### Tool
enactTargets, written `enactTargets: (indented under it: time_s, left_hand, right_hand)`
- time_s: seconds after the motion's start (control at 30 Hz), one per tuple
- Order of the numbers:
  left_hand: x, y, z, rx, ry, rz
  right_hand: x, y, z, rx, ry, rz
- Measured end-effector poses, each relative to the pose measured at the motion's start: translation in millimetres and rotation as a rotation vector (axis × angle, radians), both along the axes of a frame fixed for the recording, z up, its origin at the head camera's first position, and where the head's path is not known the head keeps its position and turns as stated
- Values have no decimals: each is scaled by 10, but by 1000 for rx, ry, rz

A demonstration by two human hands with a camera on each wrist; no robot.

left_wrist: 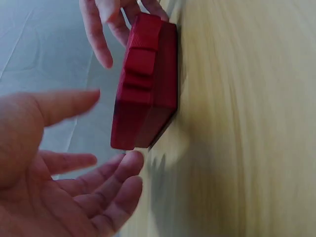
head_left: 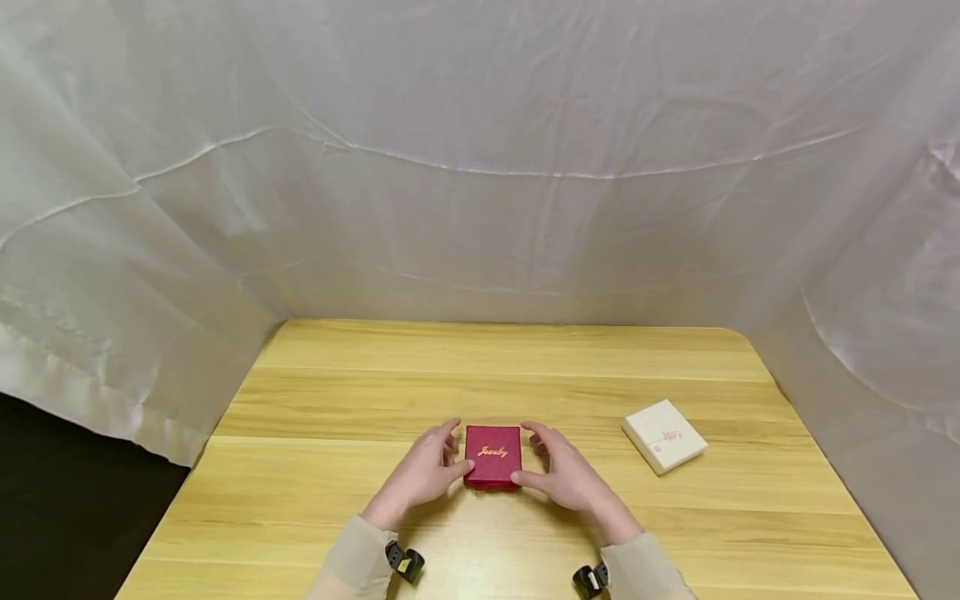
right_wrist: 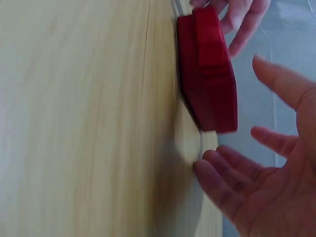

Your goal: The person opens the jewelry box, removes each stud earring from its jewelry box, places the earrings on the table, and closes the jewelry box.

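Note:
A small dark-red jewelry box [head_left: 492, 450] with gold "Jewelry" lettering lies on the wooden table, its lid on. On the side toward the person it carries a red ribbon bow [left_wrist: 141, 61]. My left hand [head_left: 427, 467] is at the box's left side, fingers spread and relaxed, thumb near the front left corner. Mirroring it, my right hand [head_left: 562, 468] is at the right side with its thumb near the front right corner. Both wrist views show gaps between the nearer hand's fingers [right_wrist: 219, 175] and the box.
To the right on the table [head_left: 360, 392] sits a white square box [head_left: 665, 436] with a pink flower print, turned at an angle. Pale fabric curtains [head_left: 517, 225] enclose the table's back and sides. A dark area [head_left: 67, 500] shows beyond the left edge.

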State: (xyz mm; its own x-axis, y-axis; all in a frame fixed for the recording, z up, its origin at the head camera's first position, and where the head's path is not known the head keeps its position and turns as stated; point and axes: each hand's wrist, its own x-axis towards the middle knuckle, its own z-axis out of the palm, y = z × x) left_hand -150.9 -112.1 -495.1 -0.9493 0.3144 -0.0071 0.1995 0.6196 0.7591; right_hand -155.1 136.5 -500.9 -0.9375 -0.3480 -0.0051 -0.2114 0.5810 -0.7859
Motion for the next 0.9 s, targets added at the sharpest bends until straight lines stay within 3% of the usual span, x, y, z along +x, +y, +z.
enactTargets:
  time_s: [0.27, 0.5, 0.9]
  left_hand:
    - [-23, -3, 39, -143, 77, -108]
    - [-84, 77, 0, -195, 99, -200]
    - [-136, 126, -10, -233, 78, -245]
  right_hand:
    - [-22, 39, -50, 18, -1, 62]
    - [-75, -9, -63, 81, 24, 103]
    - [-136, -56, -82, 107, 61, 155]
